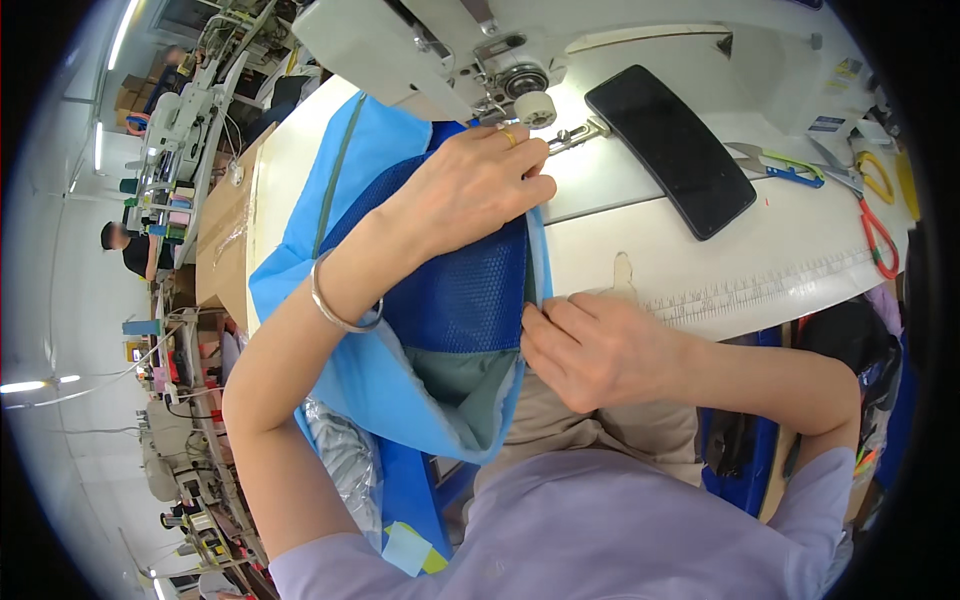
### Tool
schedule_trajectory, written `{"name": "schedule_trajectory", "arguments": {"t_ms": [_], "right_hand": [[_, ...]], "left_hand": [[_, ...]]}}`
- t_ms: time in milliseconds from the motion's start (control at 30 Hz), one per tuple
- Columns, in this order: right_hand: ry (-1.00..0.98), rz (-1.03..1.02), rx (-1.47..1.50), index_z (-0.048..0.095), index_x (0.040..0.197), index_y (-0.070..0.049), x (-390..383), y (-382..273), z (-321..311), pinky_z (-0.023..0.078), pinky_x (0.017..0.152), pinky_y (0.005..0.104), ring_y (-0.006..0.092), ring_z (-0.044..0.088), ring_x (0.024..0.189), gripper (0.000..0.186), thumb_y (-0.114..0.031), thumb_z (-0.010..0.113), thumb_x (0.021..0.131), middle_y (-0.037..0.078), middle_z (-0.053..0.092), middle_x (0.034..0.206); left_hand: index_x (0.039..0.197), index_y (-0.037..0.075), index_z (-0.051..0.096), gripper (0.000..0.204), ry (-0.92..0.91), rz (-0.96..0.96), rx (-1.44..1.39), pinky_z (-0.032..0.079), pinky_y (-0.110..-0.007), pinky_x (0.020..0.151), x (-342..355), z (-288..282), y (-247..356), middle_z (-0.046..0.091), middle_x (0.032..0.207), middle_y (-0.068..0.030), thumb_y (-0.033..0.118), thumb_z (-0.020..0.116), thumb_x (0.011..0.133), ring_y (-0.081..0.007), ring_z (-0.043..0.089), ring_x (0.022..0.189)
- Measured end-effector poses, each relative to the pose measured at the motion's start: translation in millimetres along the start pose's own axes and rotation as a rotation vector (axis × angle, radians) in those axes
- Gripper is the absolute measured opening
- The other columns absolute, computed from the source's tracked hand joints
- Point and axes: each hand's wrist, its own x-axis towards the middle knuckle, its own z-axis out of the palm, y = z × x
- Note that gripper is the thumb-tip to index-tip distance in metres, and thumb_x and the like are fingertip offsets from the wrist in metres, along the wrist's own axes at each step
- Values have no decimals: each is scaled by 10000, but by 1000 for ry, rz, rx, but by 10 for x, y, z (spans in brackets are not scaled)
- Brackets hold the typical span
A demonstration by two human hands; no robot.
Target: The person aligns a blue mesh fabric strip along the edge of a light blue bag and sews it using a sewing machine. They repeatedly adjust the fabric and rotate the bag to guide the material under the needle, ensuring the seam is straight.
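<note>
A light blue fabric piece [385, 405] with a dark blue mesh panel [465, 290] and a grey-green lining [455, 378] lies on the sewing table and hangs over its near edge. My left hand [465, 190] reaches across it, fingers curled onto the cloth right beside the needle area of a white sewing machine [395, 60]. Those fingertips are partly hidden. Lower down, my right hand [595, 350] pinches the right edge of the same piece between thumb and fingers. The machine's needle itself is hidden behind its head and my left hand.
A black smartphone [672, 150] lies right of the needle area. Beyond it are thread snips [780, 167] and red-handled scissors [878, 240]. A printed ruler scale [760, 285] runs along the table's near edge. Other sewing machines [190, 120] and a person [135, 250] appear at left.
</note>
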Motion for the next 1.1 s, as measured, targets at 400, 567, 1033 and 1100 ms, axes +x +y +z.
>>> {"name": "schedule_trajectory", "arguments": {"t_ms": [400,567,1033,1100], "right_hand": [[59,65,-50,654,685,-7,-36,-46,6,470,672,317,241,591,744,159,-162,648,651,96,608,725],[90,179,49,632,679,-21,-16,-88,34,457,630,303,221,584,729,129,-140,653,633,69,579,718],[-133,103,-10,710,913,104,4,-227,31,594,811,366,329,704,973,311,-96,705,676,228,708,982],[-149,95,-31,710,883,92,-18,-221,17,568,791,356,319,690,941,292,-118,687,681,217,702,948]], "left_hand": [[958,65,749,269,8,-338,-627,518,-392,832,-211,-300,804,693,1000,-113,10,702,699,-315,648,937],[1189,-24,718,524,14,-532,-331,489,-527,1040,-587,-744,1611,691,1238,-242,197,800,721,-402,656,1145],[1138,-33,748,431,-302,-349,-11,537,-549,1016,-1023,-829,1720,765,1025,-148,224,749,792,-325,728,951],[1119,-25,749,409,-371,-418,-391,542,-549,998,-821,-1081,1465,764,1031,-157,230,766,800,-334,735,961]]}}
